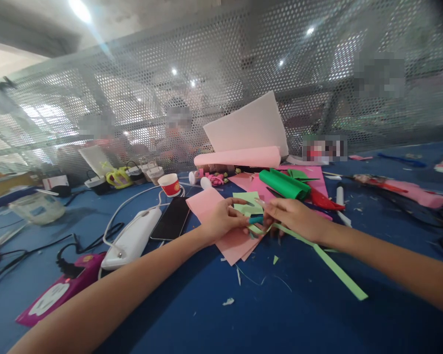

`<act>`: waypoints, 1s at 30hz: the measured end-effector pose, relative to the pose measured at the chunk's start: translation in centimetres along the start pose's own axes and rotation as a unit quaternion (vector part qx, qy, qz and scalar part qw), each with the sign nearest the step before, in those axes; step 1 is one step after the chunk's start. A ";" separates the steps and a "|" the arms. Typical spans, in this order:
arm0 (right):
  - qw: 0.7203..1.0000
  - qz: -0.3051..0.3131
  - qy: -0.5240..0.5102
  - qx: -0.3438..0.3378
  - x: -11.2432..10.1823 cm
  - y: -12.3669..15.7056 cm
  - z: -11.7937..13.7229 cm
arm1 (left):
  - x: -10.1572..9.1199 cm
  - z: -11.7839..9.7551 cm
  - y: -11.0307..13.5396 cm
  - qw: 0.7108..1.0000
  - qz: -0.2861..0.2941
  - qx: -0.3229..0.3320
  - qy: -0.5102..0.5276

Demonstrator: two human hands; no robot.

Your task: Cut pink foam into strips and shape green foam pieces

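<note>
My left hand (225, 220) pinches a small teal piece (256, 220) whose kind I cannot make out. Close by on the right, my right hand (297, 217) has its fingers closed on a narrow light green strip (335, 270). The strip's free end trails toward the table's front. Beneath both hands lie pink sheets (229, 246) and a light green sheet (245, 199). Just beyond the right hand rests a dark green roll (284, 184). Fingertips of both hands nearly meet, so the strip's near end is partly hidden.
Left on the blue table (214, 329) are a phone (172, 218), a white power strip (133, 238), a red paper cup (170, 185) and cables. A pink glue gun (417, 191) lies at right. A pink roll (239, 157) stands before the perforated metal screen (140, 88).
</note>
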State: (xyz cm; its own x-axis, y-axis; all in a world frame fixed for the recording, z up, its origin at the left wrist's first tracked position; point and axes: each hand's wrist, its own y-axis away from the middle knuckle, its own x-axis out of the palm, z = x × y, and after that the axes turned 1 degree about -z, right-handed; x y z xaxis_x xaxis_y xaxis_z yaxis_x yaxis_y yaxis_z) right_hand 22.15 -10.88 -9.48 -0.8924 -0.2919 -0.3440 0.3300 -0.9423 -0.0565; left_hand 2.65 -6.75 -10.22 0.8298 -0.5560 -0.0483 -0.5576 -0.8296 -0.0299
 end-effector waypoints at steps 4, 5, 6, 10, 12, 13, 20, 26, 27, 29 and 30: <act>0.986 -0.039 0.131 -0.095 0.3 0.1 0.1 | 0.3 -0.2 0.4 0.997 0.072 -0.007 -0.015; 0.984 -0.029 0.142 -0.100 0.5 0.2 0.2 | 0.4 -0.3 0.4 0.996 0.085 -0.012 -0.012; 0.983 -0.018 0.149 -0.107 0.8 0.3 0.3 | 0.5 -0.3 0.5 0.995 0.095 -0.017 -0.008; 0.973 -0.001 0.187 -0.135 1.3 0.5 0.5 | 0.8 -0.3 0.5 0.994 0.108 -0.027 0.000; 0.966 -0.013 0.214 -0.147 1.3 0.6 0.7 | 0.8 -0.2 0.4 0.993 0.111 -0.027 -0.001; 0.961 -0.021 0.227 -0.155 1.3 0.6 0.7 | 0.7 -0.1 0.3 0.993 0.112 -0.028 -0.001; 0.943 -0.048 0.276 -0.181 1.4 0.7 1.0 | 0.6 -0.1 0.2 0.993 0.114 -0.027 -0.019; 0.936 -0.057 0.290 -0.189 1.4 0.7 0.9 | 0.7 -0.3 0.3 0.992 0.118 -0.031 -0.016; 0.934 -0.060 0.294 -0.192 1.4 0.7 0.9 | 0.7 -0.3 0.3 0.992 0.119 -0.032 -0.019; 0.931 -0.065 0.301 -0.199 1.4 0.8 0.8 | 0.8 -0.3 0.3 0.992 0.123 -0.032 -0.025; 0.929 -0.065 0.304 -0.201 1.4 0.8 0.8 | 0.8 -0.4 0.3 0.991 0.125 -0.032 -0.026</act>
State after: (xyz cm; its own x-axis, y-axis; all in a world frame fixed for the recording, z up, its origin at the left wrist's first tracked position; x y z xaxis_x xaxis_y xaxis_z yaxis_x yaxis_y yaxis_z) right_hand 20.90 -12.14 -9.27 -0.6346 0.0820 -0.7684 0.4286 -0.7901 -0.4383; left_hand 3.14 -7.39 -9.92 0.6624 -0.7428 -0.0977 -0.7418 -0.6685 0.0533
